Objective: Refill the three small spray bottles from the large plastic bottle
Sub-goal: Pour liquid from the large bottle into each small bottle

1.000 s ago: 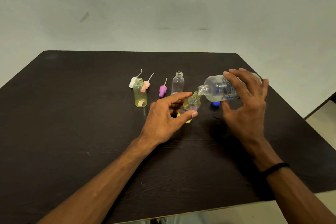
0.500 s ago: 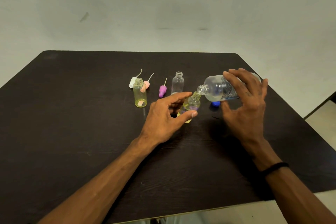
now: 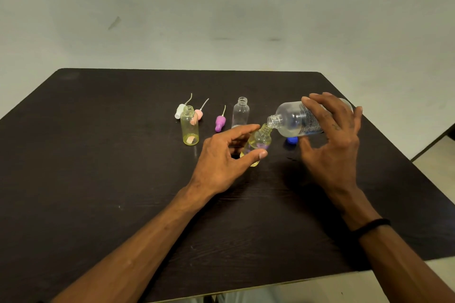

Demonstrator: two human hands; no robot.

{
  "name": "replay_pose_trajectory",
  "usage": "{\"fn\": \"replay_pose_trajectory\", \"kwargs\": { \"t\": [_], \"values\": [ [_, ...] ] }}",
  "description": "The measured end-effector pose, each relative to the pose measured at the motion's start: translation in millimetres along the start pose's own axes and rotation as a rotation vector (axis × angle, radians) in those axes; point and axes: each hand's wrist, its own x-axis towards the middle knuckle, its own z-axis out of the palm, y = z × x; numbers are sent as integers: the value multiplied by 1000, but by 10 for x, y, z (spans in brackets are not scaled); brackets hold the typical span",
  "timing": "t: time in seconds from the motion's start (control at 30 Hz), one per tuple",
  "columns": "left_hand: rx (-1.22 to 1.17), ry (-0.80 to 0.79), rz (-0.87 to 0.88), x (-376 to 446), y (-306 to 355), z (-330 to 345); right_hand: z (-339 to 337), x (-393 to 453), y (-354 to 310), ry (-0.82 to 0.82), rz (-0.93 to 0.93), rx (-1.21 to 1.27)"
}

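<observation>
My right hand (image 3: 332, 140) grips the large clear plastic bottle (image 3: 293, 120), tipped on its side with its open mouth over the neck of a small yellowish bottle (image 3: 258, 142). My left hand (image 3: 221, 157) holds that small bottle tilted between thumb and fingers, just above the table. A second yellow-tinted small bottle (image 3: 189, 125) stands upright and uncapped to the left. A third small bottle (image 3: 240, 112), clear, stands uncapped behind my left fingers.
Three spray tops lie on the dark table (image 3: 98, 155): a white one (image 3: 179, 110), a pink one (image 3: 199, 113) and a purple one (image 3: 219, 123). A blue cap (image 3: 292, 140) lies under the large bottle. The table's right edge drops to a light floor.
</observation>
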Motion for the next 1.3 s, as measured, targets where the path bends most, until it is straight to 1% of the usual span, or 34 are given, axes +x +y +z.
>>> {"fn": "replay_pose_trajectory", "kwargs": {
  "t": [1.3],
  "values": [
    [22, 8, 8, -10, 18, 2, 4, -10, 13, -1, -12, 1]
  ]
}}
